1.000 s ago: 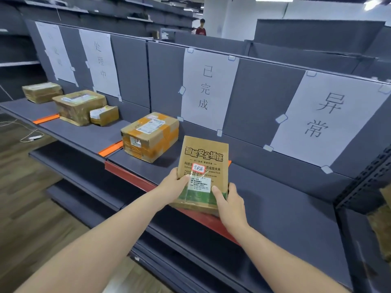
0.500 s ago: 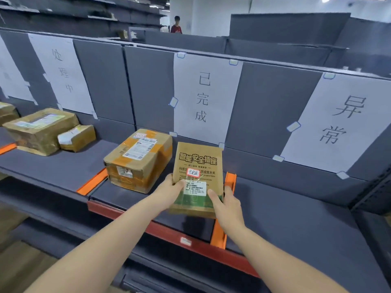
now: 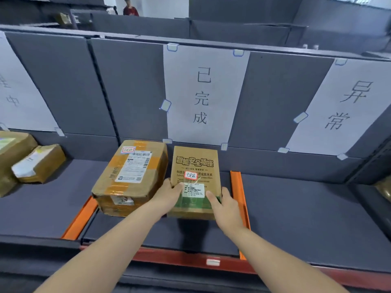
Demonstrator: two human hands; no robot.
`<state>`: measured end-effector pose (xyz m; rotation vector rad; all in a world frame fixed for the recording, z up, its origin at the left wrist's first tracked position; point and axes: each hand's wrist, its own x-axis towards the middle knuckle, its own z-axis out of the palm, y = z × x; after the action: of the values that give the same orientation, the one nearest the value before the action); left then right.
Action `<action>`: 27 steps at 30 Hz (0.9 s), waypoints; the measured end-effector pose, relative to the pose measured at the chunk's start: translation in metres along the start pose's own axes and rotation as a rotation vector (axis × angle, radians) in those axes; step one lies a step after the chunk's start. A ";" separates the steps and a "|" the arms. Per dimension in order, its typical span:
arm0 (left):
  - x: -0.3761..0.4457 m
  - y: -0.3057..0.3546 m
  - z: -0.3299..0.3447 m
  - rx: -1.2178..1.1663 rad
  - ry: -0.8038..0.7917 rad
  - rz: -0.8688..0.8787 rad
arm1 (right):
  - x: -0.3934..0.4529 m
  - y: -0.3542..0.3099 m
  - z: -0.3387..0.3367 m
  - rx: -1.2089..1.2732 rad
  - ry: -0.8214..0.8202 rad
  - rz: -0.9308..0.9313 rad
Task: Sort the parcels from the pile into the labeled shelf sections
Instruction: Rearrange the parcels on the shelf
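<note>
Brown parcel [image 3: 195, 180] between left hand [image 3: 169, 194] and right hand [image 3: 225, 205] fingers [image 3: 211, 196]

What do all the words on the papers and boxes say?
"已完成": middle sign.
"异常": right sign.
"智能安全插座": held parcel.
"已完成": red-edged sticker on it.
Left sign: cut off.
Taped box labels: too small and blurred to read.

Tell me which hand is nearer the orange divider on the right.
Right. The right hand grips the brown parcel's right edge, just beside the orange divider; the left hand holds the parcel's far side.
</note>
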<state>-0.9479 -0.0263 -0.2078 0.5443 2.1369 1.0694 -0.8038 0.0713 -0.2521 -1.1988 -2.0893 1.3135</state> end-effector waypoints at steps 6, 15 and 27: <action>0.021 -0.010 0.008 0.065 0.103 -0.066 | 0.010 -0.005 0.019 -0.069 -0.005 0.104; 0.049 -0.024 0.016 0.198 0.088 -0.041 | 0.029 0.000 0.046 -0.222 0.045 0.227; 0.063 -0.033 0.021 0.245 0.107 -0.034 | 0.042 0.007 0.063 -0.297 0.063 0.225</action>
<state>-0.9780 0.0048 -0.2678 0.5715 2.3797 0.8397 -0.8679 0.0736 -0.2936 -1.6190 -2.2101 1.0610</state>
